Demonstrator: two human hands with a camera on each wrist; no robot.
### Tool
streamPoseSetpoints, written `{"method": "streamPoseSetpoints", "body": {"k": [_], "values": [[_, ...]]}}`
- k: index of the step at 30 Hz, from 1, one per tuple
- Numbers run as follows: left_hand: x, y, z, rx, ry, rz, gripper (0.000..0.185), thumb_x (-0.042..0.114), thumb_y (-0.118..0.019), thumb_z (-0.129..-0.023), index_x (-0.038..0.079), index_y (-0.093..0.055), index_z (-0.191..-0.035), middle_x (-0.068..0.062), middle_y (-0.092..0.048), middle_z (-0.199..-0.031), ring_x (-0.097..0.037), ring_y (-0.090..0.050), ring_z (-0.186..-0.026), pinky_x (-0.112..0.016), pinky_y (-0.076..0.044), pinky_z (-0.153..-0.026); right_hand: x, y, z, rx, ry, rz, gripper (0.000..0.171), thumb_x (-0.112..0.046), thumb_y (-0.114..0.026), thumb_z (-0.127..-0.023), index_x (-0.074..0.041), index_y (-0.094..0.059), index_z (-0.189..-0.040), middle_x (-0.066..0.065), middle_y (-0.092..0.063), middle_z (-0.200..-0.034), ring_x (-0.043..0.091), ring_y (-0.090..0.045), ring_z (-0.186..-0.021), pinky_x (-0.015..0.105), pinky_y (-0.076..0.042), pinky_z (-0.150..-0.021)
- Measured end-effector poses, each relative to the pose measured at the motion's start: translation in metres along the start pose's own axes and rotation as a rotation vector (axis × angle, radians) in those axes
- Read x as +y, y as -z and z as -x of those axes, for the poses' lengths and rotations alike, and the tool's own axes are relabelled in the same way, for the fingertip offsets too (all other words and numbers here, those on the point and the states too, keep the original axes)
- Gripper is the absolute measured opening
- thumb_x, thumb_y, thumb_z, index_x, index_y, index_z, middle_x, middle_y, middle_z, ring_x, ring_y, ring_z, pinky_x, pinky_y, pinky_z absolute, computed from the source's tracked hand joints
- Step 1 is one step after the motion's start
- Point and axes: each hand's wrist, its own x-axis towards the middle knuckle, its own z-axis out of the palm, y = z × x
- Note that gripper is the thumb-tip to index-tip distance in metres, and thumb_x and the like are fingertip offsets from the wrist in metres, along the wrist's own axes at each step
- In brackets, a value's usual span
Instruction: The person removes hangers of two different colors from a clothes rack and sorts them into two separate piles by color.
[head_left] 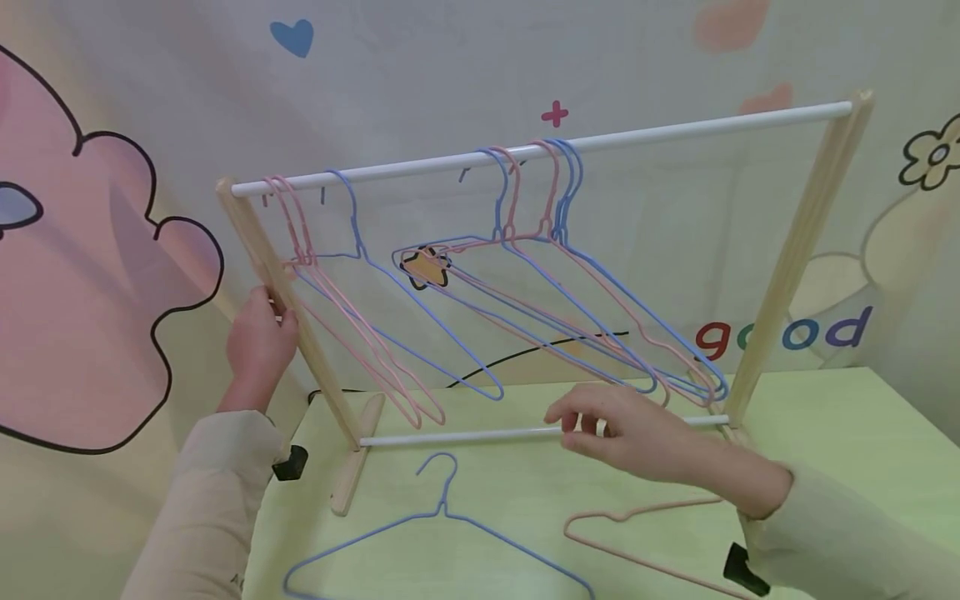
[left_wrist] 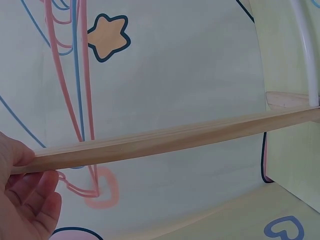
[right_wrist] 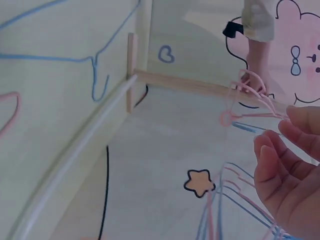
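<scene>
My left hand (head_left: 261, 342) grips the left wooden post (head_left: 322, 379) of a small garment rack, thumb on one side and fingers on the other in the left wrist view. In front of the rack is my right hand (head_left: 630, 429), its fingers loosely curled with nothing seen between them. It is close to the lower ends of several blue and pink hangers on the rack's white top rail (head_left: 675, 131). Further left on the rail hang two pink hangers (head_left: 352, 308) and a blue hanger (head_left: 420, 292).
On the pale green table (head_left: 847, 442) lie a blue hanger (head_left: 442, 510) and a pink hanger (head_left: 637, 554), the latter partly hidden by my right arm. A white lower bar (head_left: 465, 436) joins the rack's feet. Behind stands a printed cloth backdrop (head_left: 420, 75).
</scene>
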Motion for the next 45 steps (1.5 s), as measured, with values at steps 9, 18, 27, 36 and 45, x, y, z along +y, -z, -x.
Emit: {"method": "streamPoseSetpoints", "body": {"k": [9, 18, 27, 36, 45], "values": [[-0.001, -0.001, 0.000, 0.010, -0.008, 0.015, 0.025, 0.020, -0.043, -0.089, 0.000, -0.044, -0.105, -0.017, -0.056, -0.099, -0.034, -0.054, -0.087, -0.044, -0.041, -0.065, -0.007, 0.062, -0.015, 0.208, -0.090, 0.127, 0.021, -0.007, -0.058, -0.083, -0.007, -0.062, -0.104, 0.001, -0.060, -0.082, 0.006, -0.053, -0.070, 0.019, -0.046, -0.057], [-0.001, -0.003, 0.001, 0.021, -0.005, 0.023, 0.022, 0.020, -0.043, -0.088, 0.001, -0.045, -0.100, -0.016, -0.056, -0.098, -0.033, -0.054, -0.085, -0.042, -0.041, -0.064, 0.016, 0.095, -0.033, 0.298, -0.297, 0.218, 0.023, -0.013, -0.055, -0.086, -0.005, -0.058, -0.107, 0.011, -0.060, -0.090, 0.012, -0.055, -0.073, 0.021, -0.042, -0.058], [-0.001, -0.004, 0.000, 0.014, 0.008, 0.020, 0.023, 0.020, -0.042, -0.089, 0.001, -0.045, -0.102, -0.016, -0.056, -0.102, -0.033, -0.054, -0.087, -0.044, -0.042, -0.067, 0.037, 0.097, -0.047, 0.196, -0.465, 0.181, 0.027, -0.014, -0.057, -0.083, 0.000, -0.057, -0.105, 0.016, -0.059, -0.090, 0.026, -0.055, -0.081, 0.032, -0.043, -0.065], [0.005, -0.003, -0.003, 0.039, 0.008, 0.042, 0.026, 0.020, -0.042, -0.089, 0.001, -0.045, -0.106, -0.016, -0.057, -0.101, -0.033, -0.054, -0.088, -0.044, -0.042, -0.070, 0.044, 0.101, -0.051, 0.143, -0.518, -0.005, 0.028, -0.019, -0.051, -0.089, 0.002, -0.055, -0.107, 0.001, -0.060, -0.080, 0.011, -0.050, -0.067, 0.027, -0.044, -0.058], [-0.001, -0.004, 0.000, 0.040, -0.008, 0.040, 0.024, 0.019, -0.043, -0.088, 0.000, -0.045, -0.102, -0.018, -0.056, -0.101, -0.034, -0.053, -0.089, -0.045, -0.041, -0.070, 0.047, 0.092, -0.050, 0.150, -0.507, -0.026, 0.026, -0.016, -0.048, -0.090, 0.002, -0.056, -0.107, 0.003, -0.059, -0.078, 0.011, -0.048, -0.059, 0.025, -0.042, -0.053]]}}
